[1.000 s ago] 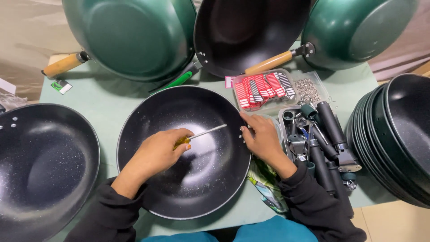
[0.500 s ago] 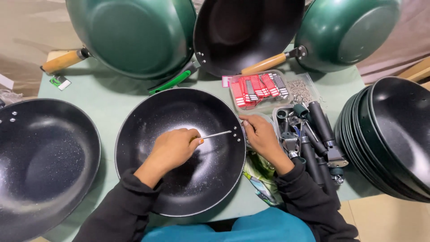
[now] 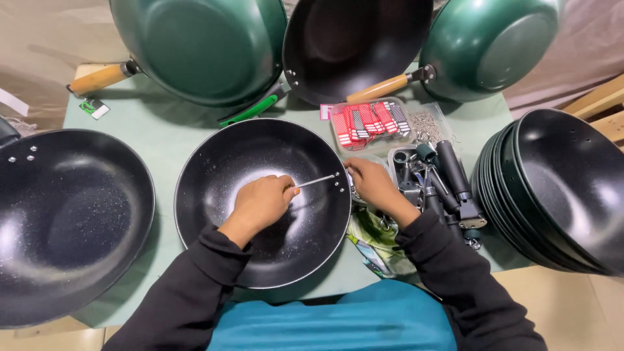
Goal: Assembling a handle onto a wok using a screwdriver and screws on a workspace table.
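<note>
- Screwdriver (image 3: 316, 181): thin metal shaft, long axis near level, slight tilt up to the right; tip aimed at wok's right rim by two small rivet holes.
- Handle end buried in left hand (image 3: 261, 203); shaft sticks out from thumb side, over wok interior.
- Left hand: curled shut round screwdriver handle, knuckles up, resting inside wok (image 3: 262, 201) near centre.
- Right hand (image 3: 372, 184): at wok's right rim, outside edge, fingers bent and touching rim just past screwdriver tip; whether anything pinched, can't tell.
- Wok: round, black, speckled non-stick inside, glossy; sits mid counter (image 3: 162, 130), right in front of body.
- Counter: flat, pale green top.
- Left: second black speckled wok (image 3: 65, 221), two rivets showing near rim.
- Right: stack of black woks (image 3: 559, 188), nested, tilted.
- Back: green woks (image 3: 201, 45), enamel-smooth outsides, w/ wooden handles, leaning; one black interior facing out btwn them.
- Tray of black handles (image 3: 448, 175) just right of right hand; clear bag w/ red-white packs (image 3: 367, 120) behind it.
- Sleeves black; teal cloth at lap.
</note>
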